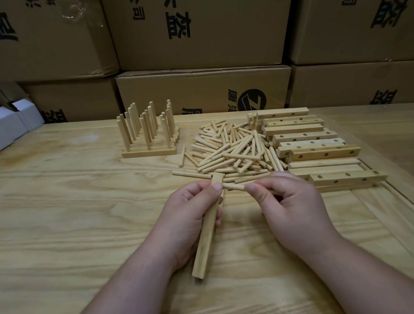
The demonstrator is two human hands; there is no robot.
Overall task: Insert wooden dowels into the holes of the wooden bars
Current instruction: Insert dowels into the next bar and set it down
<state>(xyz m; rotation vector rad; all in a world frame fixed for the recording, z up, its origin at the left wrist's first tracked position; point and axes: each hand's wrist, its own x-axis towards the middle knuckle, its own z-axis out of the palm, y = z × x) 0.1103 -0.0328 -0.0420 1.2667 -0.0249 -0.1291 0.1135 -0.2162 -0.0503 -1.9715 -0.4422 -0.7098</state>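
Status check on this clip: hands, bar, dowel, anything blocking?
Left hand grips bar. Right hand pinches dowel, tip at bar's far end, not seated. Loose dowel pile just beyond; nothing blocking.

Just one view here, a wide-angle head cam looking forward and down over a wooden table [58,216] from the person's own spot. It sits close: both forearms run in from the bottom edge, with the left hand [192,211] and right hand [290,200] near frame center. Farther out the view reaches stacked cardboard boxes [199,27] behind the table's back edge. Edges bend a bit from the lens. No second view to share anything.
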